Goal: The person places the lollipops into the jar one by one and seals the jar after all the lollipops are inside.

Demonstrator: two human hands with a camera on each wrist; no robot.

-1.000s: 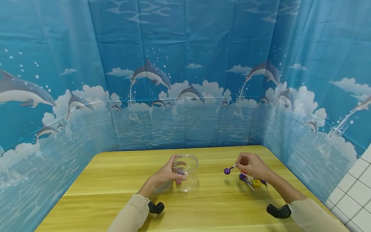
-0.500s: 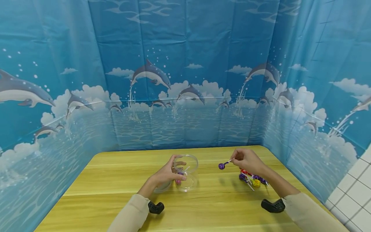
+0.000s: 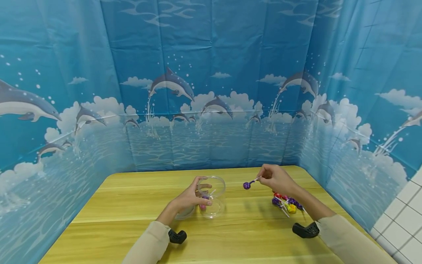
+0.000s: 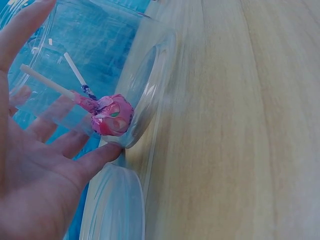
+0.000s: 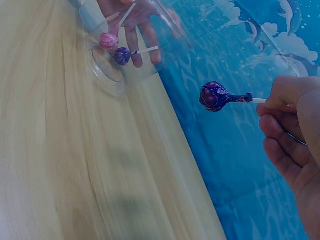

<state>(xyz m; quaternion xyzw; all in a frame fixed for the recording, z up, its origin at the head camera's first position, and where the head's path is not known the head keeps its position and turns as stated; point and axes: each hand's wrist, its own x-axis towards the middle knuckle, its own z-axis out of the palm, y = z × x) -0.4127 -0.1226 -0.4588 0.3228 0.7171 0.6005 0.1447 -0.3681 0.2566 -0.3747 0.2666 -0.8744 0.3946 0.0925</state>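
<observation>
A clear round jar [image 3: 215, 205] stands upright on the table, its top uncovered. My left hand [image 3: 186, 198] grips it from the left, thumb in front and fingers behind. Inside lie a pink-wrapped lollipop [image 4: 114, 115] and a purple-wrapped one [image 5: 122, 56], sticks slanting upward. Between thumb and fingertips, my right hand [image 3: 278, 180] pinches the white stick of another purple lollipop [image 3: 247, 185]. This lollipop hangs above the table, to the right of the jar and apart from it, with its head pointing left.
A clear round lid [image 4: 115, 205] lies just left of the jar, partly behind the left hand. Several lollipops, including a yellow one [image 3: 291, 208] and a red one, are piled at the table's right, below the right forearm. Blue dolphin curtains [image 3: 211, 143] surround the wooden table [image 3: 132, 205].
My right hand has moved left and a little away from me, lifting the purple lollipop from beside the pile toward the jar. The left hand and jar have stayed in place.
</observation>
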